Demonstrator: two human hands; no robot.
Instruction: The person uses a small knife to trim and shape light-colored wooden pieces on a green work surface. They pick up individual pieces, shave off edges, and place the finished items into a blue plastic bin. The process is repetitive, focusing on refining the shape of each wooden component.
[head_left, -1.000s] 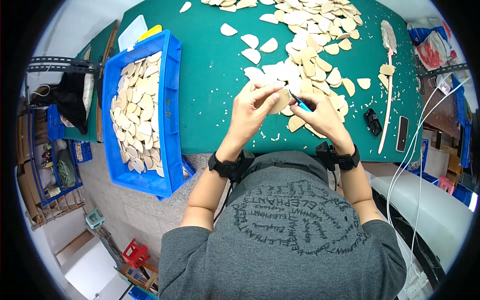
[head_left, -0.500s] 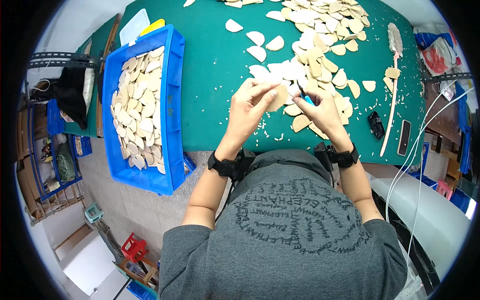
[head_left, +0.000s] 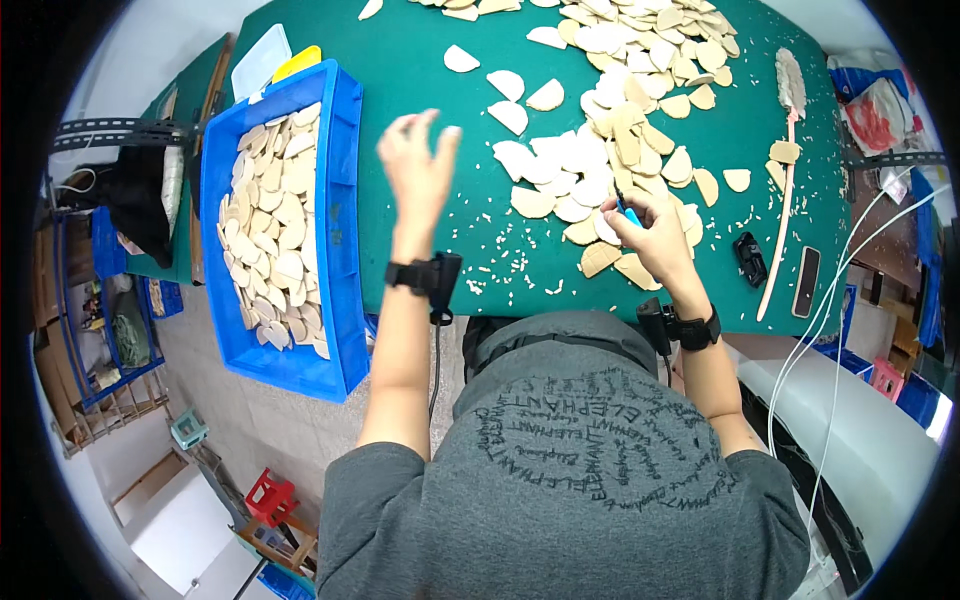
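Observation:
My left hand (head_left: 418,165) is raised over the green tabletop, just right of the blue crate (head_left: 347,235). Its fingers are spread and nothing shows in them. Between the fingers of my right hand (head_left: 655,235) is a small blue-handled tool (head_left: 627,212) with a thin dark tip, pointing away from me. That hand hovers at the near edge of a spread of pale tan, half-round flat pieces (head_left: 574,152). More such pieces (head_left: 285,215) fill the crate.
A large heap of the pieces (head_left: 660,45) covers the far right. A long-handled brush (head_left: 790,85), a black object (head_left: 750,258) and a phone (head_left: 807,278) lie on the right side. Small pale scraps (head_left: 505,265) litter the green table (head_left: 400,75). White cables (head_left: 845,260) hang at right.
My left hand has moved left toward the crate; the half-round piece it held is no longer seen in it. My right hand keeps the blue tool and has shifted slightly.

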